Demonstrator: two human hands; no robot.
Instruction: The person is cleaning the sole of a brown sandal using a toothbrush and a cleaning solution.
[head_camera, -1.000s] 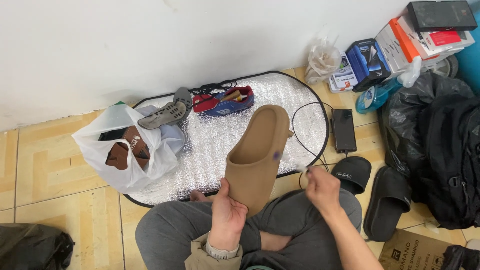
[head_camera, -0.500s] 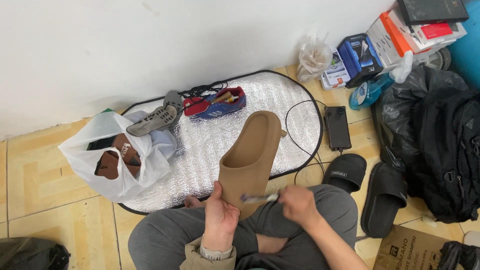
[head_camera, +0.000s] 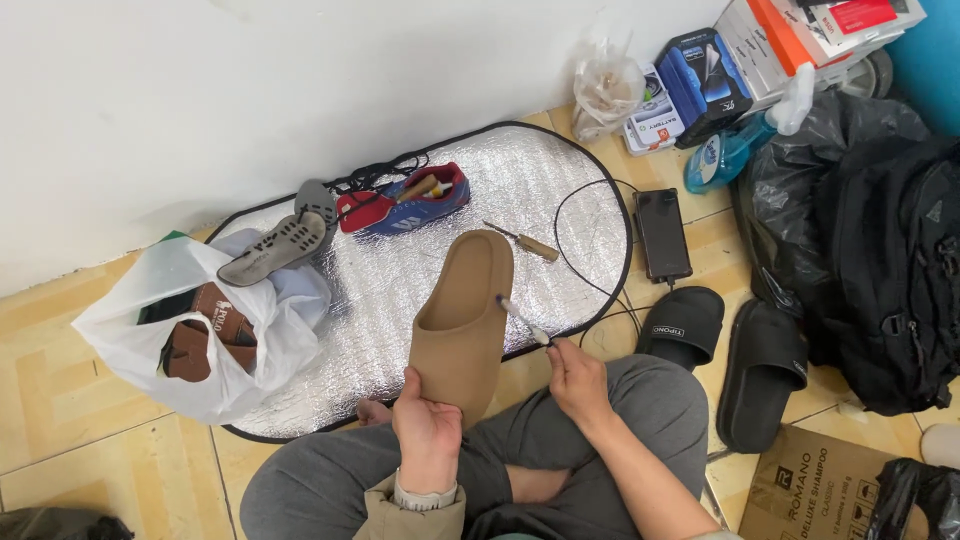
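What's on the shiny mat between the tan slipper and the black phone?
In the head view, a small wooden-handled tool and a loop of black cable lie on the silver mat between the tan slipper and black phone.

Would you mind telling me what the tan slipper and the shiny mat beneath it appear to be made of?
The tan one-piece slipper, held by the left hand, looks like matte moulded foam or rubber: seamless, no stitching. The silver quilted mat seems foil-faced padding, judging by its dimpled, reflective surface.
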